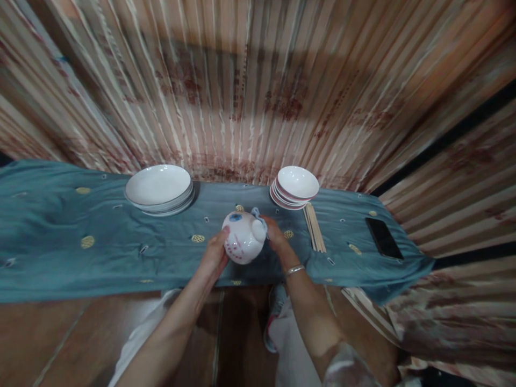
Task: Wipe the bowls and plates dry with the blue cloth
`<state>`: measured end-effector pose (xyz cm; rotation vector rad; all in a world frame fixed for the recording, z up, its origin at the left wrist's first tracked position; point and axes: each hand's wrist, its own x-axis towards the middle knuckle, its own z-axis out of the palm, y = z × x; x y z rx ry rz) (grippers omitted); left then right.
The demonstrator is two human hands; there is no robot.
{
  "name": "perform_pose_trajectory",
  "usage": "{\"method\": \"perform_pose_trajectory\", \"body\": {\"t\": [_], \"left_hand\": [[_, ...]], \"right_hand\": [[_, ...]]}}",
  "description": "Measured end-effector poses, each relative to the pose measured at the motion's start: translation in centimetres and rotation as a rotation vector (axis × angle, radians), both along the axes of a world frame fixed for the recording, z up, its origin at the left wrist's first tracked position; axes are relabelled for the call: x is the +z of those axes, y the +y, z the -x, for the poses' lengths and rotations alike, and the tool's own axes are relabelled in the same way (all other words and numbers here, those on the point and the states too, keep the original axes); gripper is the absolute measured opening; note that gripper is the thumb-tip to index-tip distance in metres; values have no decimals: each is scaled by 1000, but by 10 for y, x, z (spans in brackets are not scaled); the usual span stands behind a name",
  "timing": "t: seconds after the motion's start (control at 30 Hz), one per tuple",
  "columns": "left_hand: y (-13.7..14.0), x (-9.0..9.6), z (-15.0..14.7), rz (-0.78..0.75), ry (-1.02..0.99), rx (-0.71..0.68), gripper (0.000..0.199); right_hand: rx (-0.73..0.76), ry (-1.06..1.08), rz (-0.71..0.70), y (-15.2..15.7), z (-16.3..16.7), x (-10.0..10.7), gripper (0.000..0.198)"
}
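In front of me, above the table, a white bowl [242, 242] with blue and pink markings is tipped on its side, its round foot facing right. My left hand [218, 251] grips the bowl's left edge, thumb on the outer wall. On the other side my right hand [274, 232] is closed around a crumpled blue cloth [258, 215], which touches the bowl near its foot. Most of the right fingers are hidden behind the bowl and cloth. The bowl's inside is out of sight.
A stack of large white plates [159, 185] stands at the back left. Several smaller white bowls [298, 183] are stacked at back right, with chopsticks [314, 228] beside them. A black phone [382, 238] lies on the green tablecloth [161, 263]; a curtain [242, 107] hangs behind.
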<state>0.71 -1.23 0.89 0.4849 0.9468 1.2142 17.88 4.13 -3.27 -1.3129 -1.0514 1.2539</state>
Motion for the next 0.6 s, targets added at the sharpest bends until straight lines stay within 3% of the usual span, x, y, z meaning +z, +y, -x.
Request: {"method": "perform_pose_trajectory", "body": {"t": [0.17,0.3,0.47,0.6], "left_hand": [[8,10,6,134,-150,120,12],[13,14,7,186,-224,218,27],[16,11,9,233,-264,257,34],[15,14,8,224,-285,254,36]], "right_hand": [[-87,12,-4,-7,11,-8,33],[-191,-53,-11,-17,25,-14,46],[-247,-194,-164,-34,42,-19,58],[-221,-342,-296,-52,52,-15,56]]}}
